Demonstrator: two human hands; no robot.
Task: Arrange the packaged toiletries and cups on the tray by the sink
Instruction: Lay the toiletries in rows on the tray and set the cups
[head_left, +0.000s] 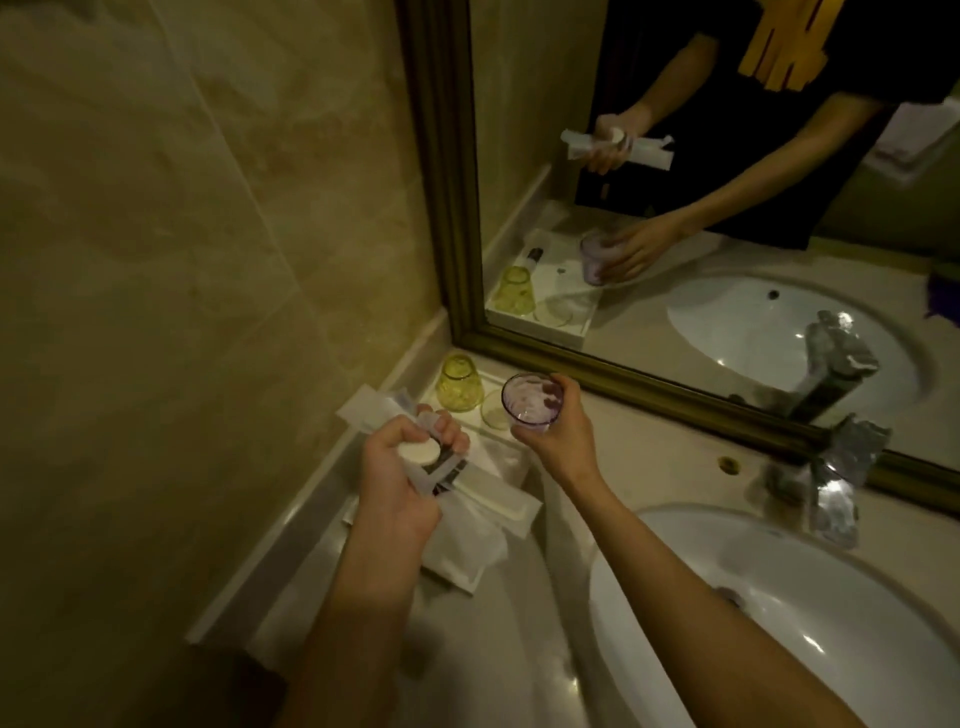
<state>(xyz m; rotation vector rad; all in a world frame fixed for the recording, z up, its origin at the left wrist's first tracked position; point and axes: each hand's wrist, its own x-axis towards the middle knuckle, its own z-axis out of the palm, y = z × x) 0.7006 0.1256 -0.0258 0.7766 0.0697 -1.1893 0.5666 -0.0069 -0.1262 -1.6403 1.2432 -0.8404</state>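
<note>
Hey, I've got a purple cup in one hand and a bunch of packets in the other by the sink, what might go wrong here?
1. The left hand holds several packaged toiletries plus a round white piece at once; one may slip from that crowded grip.
2. The purple cup in the right hand is close to the yellow cup standing inverted on the tray; setting it down could knock them together.

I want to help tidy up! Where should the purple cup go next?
Probably down onto the tray, beside the yellow cup. The right hand holds the purple cup just above the tray's near edge, and the yellow cup already stands upside down there. The left hand is full of packets.
</note>
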